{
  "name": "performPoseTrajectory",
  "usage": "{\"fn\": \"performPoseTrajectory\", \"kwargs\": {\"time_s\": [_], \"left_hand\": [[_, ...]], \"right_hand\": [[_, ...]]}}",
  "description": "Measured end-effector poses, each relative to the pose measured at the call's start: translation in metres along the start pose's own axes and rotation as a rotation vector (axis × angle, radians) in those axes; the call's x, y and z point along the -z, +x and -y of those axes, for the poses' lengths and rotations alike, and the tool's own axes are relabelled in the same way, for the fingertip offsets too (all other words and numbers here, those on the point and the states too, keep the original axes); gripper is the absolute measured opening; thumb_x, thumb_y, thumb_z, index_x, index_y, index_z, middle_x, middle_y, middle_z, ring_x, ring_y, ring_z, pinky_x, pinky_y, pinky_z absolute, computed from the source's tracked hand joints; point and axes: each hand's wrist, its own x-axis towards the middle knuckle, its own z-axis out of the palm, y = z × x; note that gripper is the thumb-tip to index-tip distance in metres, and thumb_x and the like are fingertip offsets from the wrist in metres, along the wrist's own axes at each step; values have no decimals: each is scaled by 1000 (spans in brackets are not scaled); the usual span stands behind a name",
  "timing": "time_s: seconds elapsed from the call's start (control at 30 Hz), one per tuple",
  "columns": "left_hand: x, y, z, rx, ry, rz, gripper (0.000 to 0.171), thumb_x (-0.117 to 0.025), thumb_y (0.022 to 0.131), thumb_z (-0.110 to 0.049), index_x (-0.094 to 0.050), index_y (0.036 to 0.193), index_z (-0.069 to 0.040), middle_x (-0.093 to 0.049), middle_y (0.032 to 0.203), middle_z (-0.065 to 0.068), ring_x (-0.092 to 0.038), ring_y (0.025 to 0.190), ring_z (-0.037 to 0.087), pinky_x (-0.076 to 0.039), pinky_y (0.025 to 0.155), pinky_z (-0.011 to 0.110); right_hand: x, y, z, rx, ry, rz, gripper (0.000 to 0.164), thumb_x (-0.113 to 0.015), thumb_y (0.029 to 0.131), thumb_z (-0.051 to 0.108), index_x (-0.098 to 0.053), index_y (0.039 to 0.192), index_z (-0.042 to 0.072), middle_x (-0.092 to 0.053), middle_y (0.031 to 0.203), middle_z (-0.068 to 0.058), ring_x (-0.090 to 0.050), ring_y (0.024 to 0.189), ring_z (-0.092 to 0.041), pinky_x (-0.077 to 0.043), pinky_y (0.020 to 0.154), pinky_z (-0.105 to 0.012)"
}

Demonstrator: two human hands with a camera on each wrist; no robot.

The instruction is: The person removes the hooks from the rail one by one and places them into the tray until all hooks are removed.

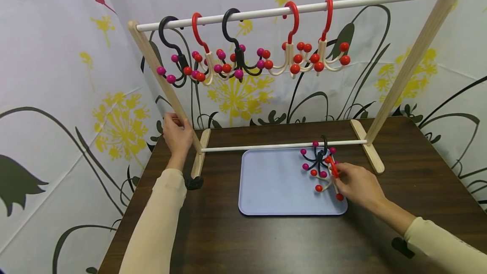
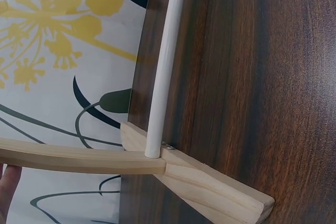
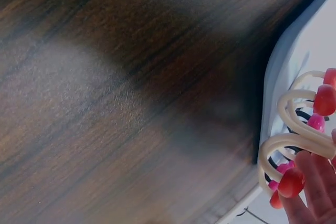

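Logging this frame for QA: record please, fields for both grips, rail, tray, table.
left grip: holds the left upright
right grip: holds a red-hooked cream hanger at the right side of the tray; whether lifted clear, cannot tell
top rail: five hangers; hooks left to right black, red, black, red, red
tray: light blue; one black hanger on its right part
table: dark wood grain, under tray

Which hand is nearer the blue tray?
Right. The right hand is at the right edge of the blue tray, holding a hanger; the left hand, well left of the tray, grips a wooden post.
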Motion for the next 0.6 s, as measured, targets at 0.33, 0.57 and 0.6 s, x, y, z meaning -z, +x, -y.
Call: {"fn": "performPoseTrajectory", "kwargs": {"time_s": [0.33, 0.57, 0.6], "left_hand": [[1, -2, 0, 2, 3, -4, 24, -65, 88, -12, -54, 106, -2, -58, 85, 15, -58, 83, 35, -42, 74, 52], [1, -1, 0, 9, 9, -9, 25, -65, 87, -12, -54, 106, -2, -58, 86, 15, -58, 84, 35, -42, 75, 52], [0, 0, 0, 10, 9, -6, 25, -65, 87, -12, -54, 106, -2, -58, 86, 15, -58, 84, 35, -42, 75, 52]], "right_hand": [[11, -2, 0, 22, -8, -8, 35, -82, 79, 22, -72, 110, 9, -72, 94, -7, -68, 77, -22, -50, 59, -34], [46, 0, 2, 72, 23, -31, 47, -83, 74, 10, -68, 118, 11, -71, 102, -6, -67, 88, -27, -53, 66, -43], [53, 1, 2, 91, 27, -55, 46, -81, 74, 7, -68, 118, 11, -71, 101, -5, -67, 88, -26, -53, 68, -44]]}}
